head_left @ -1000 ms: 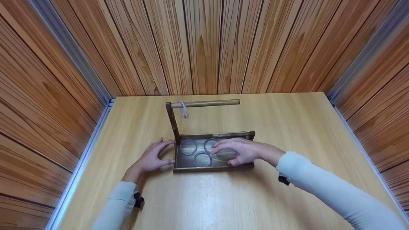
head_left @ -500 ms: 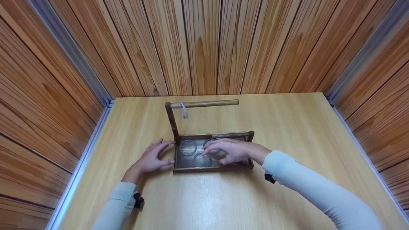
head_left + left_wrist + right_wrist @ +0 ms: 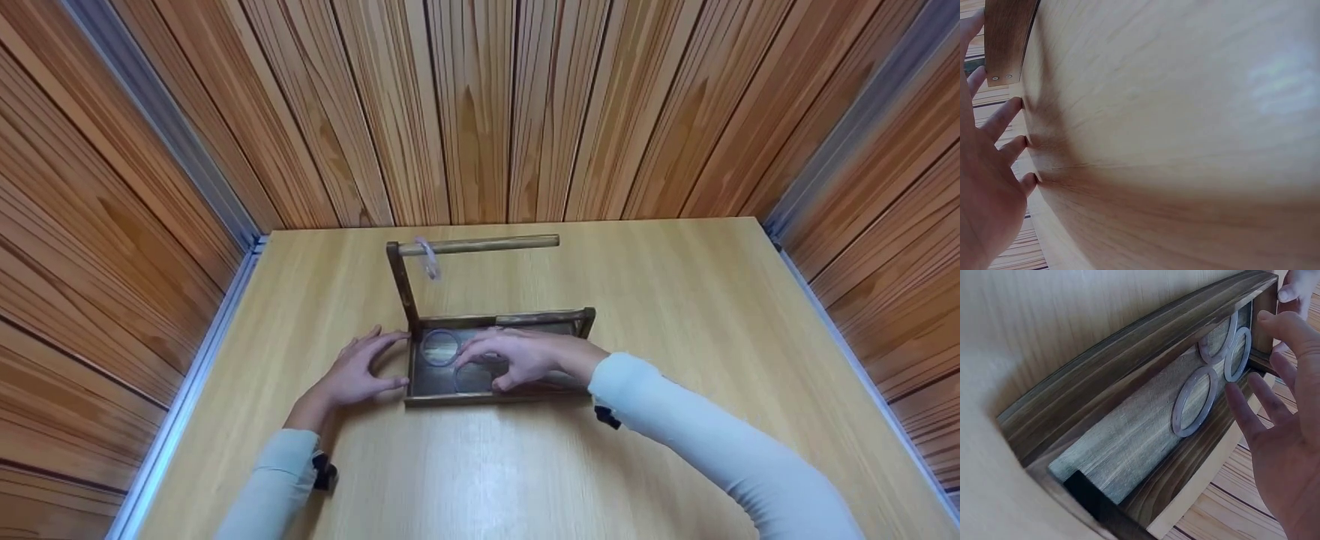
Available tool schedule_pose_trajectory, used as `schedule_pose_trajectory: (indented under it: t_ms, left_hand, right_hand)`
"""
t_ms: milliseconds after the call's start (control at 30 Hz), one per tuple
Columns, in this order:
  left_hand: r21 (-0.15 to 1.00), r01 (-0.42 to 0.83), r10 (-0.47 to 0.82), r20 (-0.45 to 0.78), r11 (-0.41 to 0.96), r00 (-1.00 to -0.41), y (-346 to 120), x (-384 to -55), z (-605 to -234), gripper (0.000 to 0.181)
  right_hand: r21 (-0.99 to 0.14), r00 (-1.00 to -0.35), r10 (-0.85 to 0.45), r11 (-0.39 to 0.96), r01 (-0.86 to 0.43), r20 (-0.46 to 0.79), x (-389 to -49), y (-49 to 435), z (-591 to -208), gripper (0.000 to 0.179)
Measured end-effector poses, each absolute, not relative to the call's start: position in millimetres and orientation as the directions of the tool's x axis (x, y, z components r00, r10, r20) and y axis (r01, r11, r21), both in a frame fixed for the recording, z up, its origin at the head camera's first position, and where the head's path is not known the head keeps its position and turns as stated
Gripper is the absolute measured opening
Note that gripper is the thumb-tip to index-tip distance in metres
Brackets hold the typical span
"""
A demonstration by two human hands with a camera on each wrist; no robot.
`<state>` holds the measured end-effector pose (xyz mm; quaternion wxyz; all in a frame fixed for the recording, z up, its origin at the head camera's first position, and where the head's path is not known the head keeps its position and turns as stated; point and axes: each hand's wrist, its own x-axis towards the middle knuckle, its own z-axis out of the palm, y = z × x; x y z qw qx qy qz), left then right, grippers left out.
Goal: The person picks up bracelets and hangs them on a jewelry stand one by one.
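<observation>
A dark wooden tray stand (image 3: 480,401) sits on the table, with an upright post at its left end bearing a horizontal rod (image 3: 495,244). One pale lilac bangle (image 3: 428,259) hangs on that rod near the post. Three more bangles (image 3: 1178,406) lie flat in the tray, best seen in the right wrist view. My left hand (image 3: 354,373) touches the tray's left end with thumb and index finger, its other fingers spread. Over the tray is my right hand (image 3: 517,356), thumb apart from the fingers, holding nothing; in the head view it covers part of the bangles.
A light wooden table (image 3: 675,300) carries the stand. Wood-plank walls (image 3: 480,112) with metal corner rails (image 3: 199,135) enclose it at the back and sides. A short post (image 3: 589,321) rises at the tray's right end.
My right hand has moved left over the tray, from its right half towards the bangles. The left hand, the stand and the hanging bangle stay where they were.
</observation>
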<state>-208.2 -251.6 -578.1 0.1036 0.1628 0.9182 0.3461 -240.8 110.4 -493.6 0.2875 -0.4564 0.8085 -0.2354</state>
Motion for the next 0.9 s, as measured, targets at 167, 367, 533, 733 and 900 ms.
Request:
schedule_pose_trajectory:
  t_ms: [167, 367, 533, 733, 900]
  left_hand:
    - [0.666, 0.225, 0.372, -0.085, 0.711, -0.924, -251, -208, -578, 0.082]
    - [0.672, 0.201, 0.365, -0.110, 0.712, -0.924, -251, -207, -577, 0.084]
    - [0.671, 0.199, 0.360, -0.108, 0.714, -0.927, -251, -207, -576, 0.084]
    - [0.665, 0.210, 0.361, -0.096, 0.716, -0.928, -251, -208, -577, 0.083]
    - [0.661, 0.205, 0.362, -0.108, 0.722, -0.926, -251, -208, -575, 0.084]
  right_hand:
    - [-0.612, -0.419, -0.862, 0.500, -0.613, -0.285, -242, 105, -495, 0.071]
    - [-0.606, -0.416, -0.848, 0.527, -0.596, -0.329, -244, 98, -493, 0.074]
    - [-0.634, -0.390, -0.857, 0.513, -0.579, -0.338, -249, 93, -494, 0.075]
    - [-0.639, -0.382, -0.858, 0.512, -0.574, -0.344, -255, 90, -500, 0.074]
    - [-0.626, -0.384, -0.851, 0.525, -0.577, -0.359, -255, 88, -502, 0.076]
